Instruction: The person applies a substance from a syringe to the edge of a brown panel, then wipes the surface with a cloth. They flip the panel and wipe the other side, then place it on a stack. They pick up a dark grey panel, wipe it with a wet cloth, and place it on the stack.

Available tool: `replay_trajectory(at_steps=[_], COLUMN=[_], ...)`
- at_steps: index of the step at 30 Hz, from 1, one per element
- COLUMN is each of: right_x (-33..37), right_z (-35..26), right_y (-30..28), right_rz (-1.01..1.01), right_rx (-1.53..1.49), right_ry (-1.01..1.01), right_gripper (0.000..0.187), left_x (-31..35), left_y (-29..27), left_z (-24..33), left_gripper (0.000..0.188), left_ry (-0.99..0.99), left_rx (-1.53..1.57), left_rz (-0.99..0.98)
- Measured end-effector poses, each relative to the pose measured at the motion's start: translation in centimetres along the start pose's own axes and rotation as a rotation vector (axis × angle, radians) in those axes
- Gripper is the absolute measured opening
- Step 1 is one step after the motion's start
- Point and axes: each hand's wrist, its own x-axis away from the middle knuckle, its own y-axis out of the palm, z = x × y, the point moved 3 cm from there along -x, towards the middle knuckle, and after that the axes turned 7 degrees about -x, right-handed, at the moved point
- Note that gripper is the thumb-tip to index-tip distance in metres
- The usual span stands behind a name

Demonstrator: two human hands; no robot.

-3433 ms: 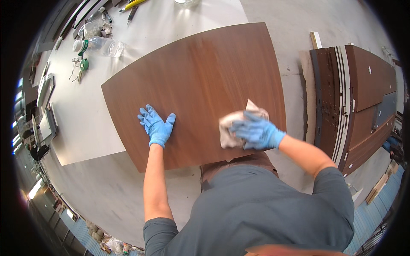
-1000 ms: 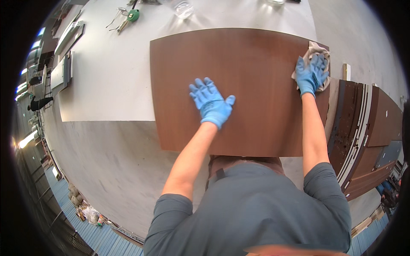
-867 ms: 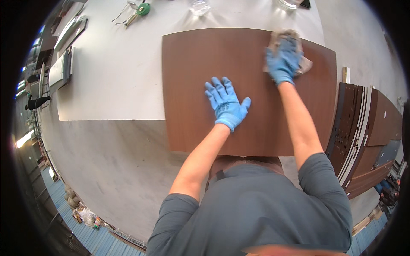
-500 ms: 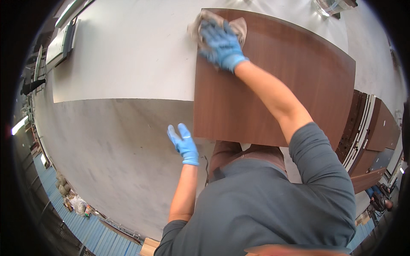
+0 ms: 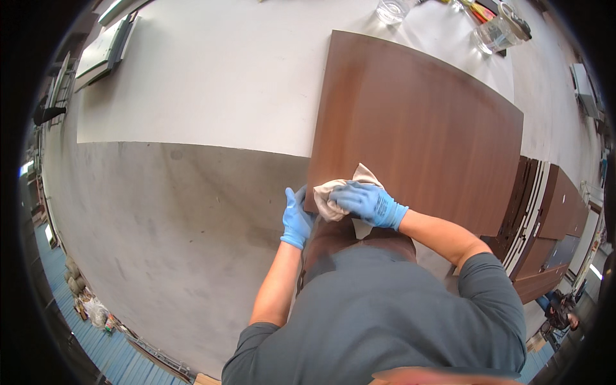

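Observation:
A brown wood-grain panel [image 5: 417,122] lies on the worktable, with its near edge at my body. My right hand [image 5: 369,202], in a blue glove, is closed on a crumpled beige cloth [image 5: 328,204] and presses it on the panel's near-left corner. Just left of that corner is my left hand [image 5: 297,218], also gloved in blue. Its thumb and a finger stretch upward, apart, against the panel's left edge; the other fingers are partly hidden.
A white sheet [image 5: 199,83] covers the table's far part, above a grey surface [image 5: 192,224]. Two clear containers, a cup [image 5: 392,11] and a jug [image 5: 493,37], stand beyond the panel. Stacked brown boards [image 5: 557,215] are at right, with a person [image 5: 559,309] farther off.
My right hand has brought the cloth from the panel's far-left corner down to the near-left one. My left hand has moved up and right to the panel's edge.

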Motion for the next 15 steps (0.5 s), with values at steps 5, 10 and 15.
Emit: replay_trajectory(at_steps=[5, 10, 15], right_x=[-11.5, -27.6, -30.5], right_z=[7.9, 20.3, 24.8], right_y=[-9.0, -16.2, -8.4], right_rz=[0.424, 0.662, 0.365], right_rx=[-0.678, 0.173, 0.782], right_ry=[0.216, 0.21, 0.464], right_gripper=[0.056, 0.037, 0.054], left_x=[0.9, 1.9, 2.3], left_y=[-1.3, -2.2, -0.9], left_z=[-2.3, -4.4, -4.9], left_gripper=[0.084, 0.08, 0.084], left_ry=[-0.094, -0.067, -0.063], left_rx=[0.056, 0.147, 0.226], left_rz=[0.248, 0.229, 0.134])
